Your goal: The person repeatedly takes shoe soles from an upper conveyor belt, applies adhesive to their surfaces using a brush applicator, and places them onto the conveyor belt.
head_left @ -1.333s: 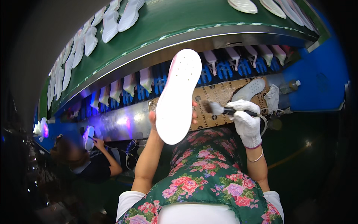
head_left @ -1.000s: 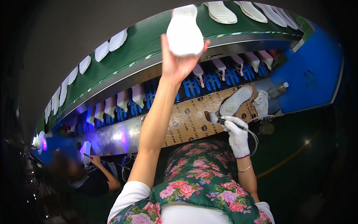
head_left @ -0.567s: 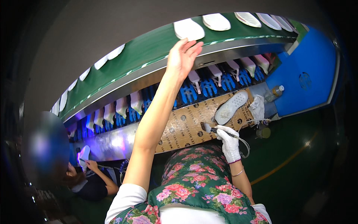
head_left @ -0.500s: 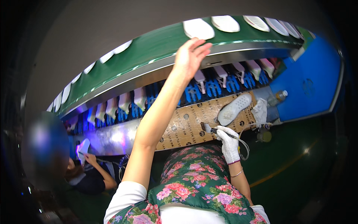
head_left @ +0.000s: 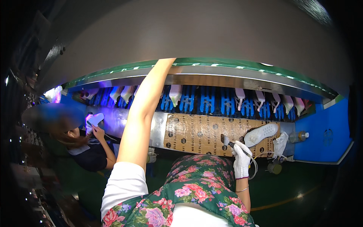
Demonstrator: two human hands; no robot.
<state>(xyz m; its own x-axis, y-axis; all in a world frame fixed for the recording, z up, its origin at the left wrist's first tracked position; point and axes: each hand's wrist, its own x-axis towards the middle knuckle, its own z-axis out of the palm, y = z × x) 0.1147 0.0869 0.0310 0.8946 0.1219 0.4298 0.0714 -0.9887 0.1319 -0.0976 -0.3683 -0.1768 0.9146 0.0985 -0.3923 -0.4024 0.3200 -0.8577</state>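
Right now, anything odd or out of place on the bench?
No spill visible. Slightly untidy: a crumpled white cloth is bunched near the bottle at the bench's right end; the perforated sole lies slantwise on the cardboard.

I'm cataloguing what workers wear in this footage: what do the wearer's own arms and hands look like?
The right hand wears a white knit glove with a purplish cuff edge, a thin silvery bangle just beyond. The left arm has a white sleeve; the left hand is hidden.

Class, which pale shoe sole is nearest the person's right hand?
The grey-white perforated sole lying on the brown cardboard sheet, beside the white-gloved right hand; the co-worker's pale sole is held far left.
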